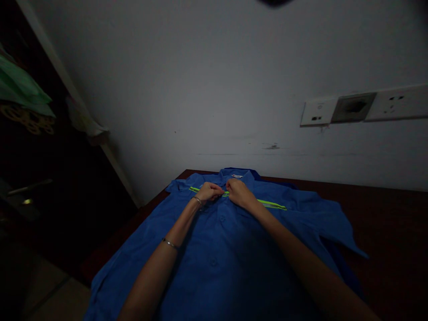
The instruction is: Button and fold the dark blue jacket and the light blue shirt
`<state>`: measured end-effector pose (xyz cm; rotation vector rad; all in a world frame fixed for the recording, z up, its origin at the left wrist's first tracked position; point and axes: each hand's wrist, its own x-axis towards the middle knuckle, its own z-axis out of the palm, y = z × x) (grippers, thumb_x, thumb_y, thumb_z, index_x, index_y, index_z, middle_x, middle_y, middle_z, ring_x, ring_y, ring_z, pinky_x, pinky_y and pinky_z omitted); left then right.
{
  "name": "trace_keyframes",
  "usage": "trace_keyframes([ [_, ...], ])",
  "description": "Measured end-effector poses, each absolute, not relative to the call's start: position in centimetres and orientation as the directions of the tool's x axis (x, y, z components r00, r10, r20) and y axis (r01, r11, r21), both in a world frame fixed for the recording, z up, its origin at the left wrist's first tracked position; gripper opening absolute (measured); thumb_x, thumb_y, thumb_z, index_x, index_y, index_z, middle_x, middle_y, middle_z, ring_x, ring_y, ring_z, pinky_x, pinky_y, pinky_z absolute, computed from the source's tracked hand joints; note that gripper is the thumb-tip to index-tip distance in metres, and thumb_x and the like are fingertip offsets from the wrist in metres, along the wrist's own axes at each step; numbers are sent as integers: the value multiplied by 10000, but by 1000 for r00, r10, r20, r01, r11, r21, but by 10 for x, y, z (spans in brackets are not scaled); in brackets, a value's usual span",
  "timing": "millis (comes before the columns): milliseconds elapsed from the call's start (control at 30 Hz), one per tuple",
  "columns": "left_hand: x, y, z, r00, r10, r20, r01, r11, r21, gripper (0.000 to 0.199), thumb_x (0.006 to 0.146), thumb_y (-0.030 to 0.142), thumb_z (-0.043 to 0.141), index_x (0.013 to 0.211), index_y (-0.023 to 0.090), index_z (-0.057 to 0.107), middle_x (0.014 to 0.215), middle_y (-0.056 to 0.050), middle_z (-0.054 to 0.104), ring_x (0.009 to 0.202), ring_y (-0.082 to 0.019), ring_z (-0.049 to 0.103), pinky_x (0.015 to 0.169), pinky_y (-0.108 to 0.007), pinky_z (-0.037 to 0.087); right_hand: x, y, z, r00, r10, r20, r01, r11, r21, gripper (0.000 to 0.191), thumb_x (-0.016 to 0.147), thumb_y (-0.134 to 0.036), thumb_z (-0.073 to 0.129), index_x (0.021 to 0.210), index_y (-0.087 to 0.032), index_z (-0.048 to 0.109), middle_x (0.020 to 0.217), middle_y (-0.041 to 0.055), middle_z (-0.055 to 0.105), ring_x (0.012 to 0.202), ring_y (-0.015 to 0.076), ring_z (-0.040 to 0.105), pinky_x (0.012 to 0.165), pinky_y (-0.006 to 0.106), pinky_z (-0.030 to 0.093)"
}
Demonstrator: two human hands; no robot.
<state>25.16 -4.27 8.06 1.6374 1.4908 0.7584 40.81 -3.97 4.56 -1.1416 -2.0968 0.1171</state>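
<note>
A blue short-sleeved shirt (200,245) lies spread out, front up, with its collar toward the wall and a yellow-green stripe across the chest. Buttons show down its front. At the stripe, near the middle of the front, my left hand (209,191) pinches the shirt's front edge between its fingertips. Right beside it, my right hand (238,192) is closed on the fabric just below the collar. Any button between the fingertips is too small to make out.
The shirt rests on a dark red table (394,214) against a pale wall (200,89). Sockets (353,107) are on the wall at right. At left stand a dark door with a handle (30,187) and hanging green cloth (22,84). Darker blue fabric shows beneath the shirt.
</note>
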Motion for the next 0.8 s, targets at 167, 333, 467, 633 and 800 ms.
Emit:
trace_keyframes([
  [167,254,-45,85,118,989,-85,477,19,879,154,583,263,663,602,116,623,432,59,427,385,-29,311,383,-181,178,407,-50,50,-407,725,556,739,619,-266,199,797,-60,409,932,-111,546,947,128,569,885,187,518,764,255,379],
  [333,256,-49,87,102,990,-97,439,43,898,186,584,272,679,635,102,621,460,57,430,388,-18,309,378,-175,163,409,-50,52,-447,693,566,699,665,-262,207,793,-46,414,914,-109,569,936,126,580,899,190,521,791,264,383],
  [467,259,-48,87,74,994,-77,400,41,915,205,585,282,685,646,98,617,465,55,433,377,-16,317,371,-173,171,414,-43,55,-367,731,575,576,664,-477,215,774,-80,451,869,-116,640,856,88,643,802,154,571,744,231,403],
  [633,259,-44,85,58,997,-54,408,25,913,212,588,285,683,609,90,602,487,35,478,367,-13,332,362,-171,185,418,-36,59,-266,895,359,441,444,-780,175,698,-192,547,743,-127,704,661,31,667,630,141,596,566,195,396],
  [800,255,-42,84,87,987,-138,434,87,897,214,625,300,647,587,95,594,479,40,467,364,-15,320,356,-173,182,411,-39,57,-223,921,318,505,389,-771,309,660,-406,609,693,-110,692,617,43,643,605,156,588,515,206,364],
])
